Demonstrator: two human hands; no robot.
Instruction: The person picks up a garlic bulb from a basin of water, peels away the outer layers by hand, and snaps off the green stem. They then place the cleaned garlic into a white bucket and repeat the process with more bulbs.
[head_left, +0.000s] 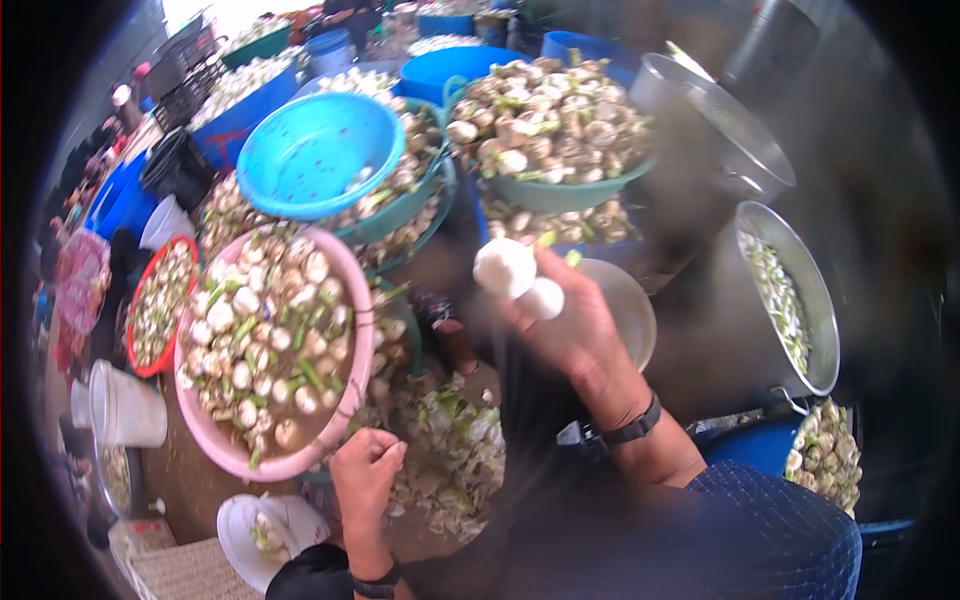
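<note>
My right hand is raised near the middle of the view, its fingers closed around white bulbs that look like peeled garlic. Two bulbs show, a larger one and a smaller one, with a bit of green stem behind. Lower and to the left, my left hand is closed with its fingers curled; whether it holds anything small is hidden. It is near the lower right rim of a pink tub that holds many bulbs with green stems in murky water. A heap of peelings lies on the floor between my hands.
A light-blue basin rests on green tubs of bulbs. A heaped green basin stands ahead. Metal bowls are at the right, one with small pale pieces. White buckets and a red-rimmed basin are left.
</note>
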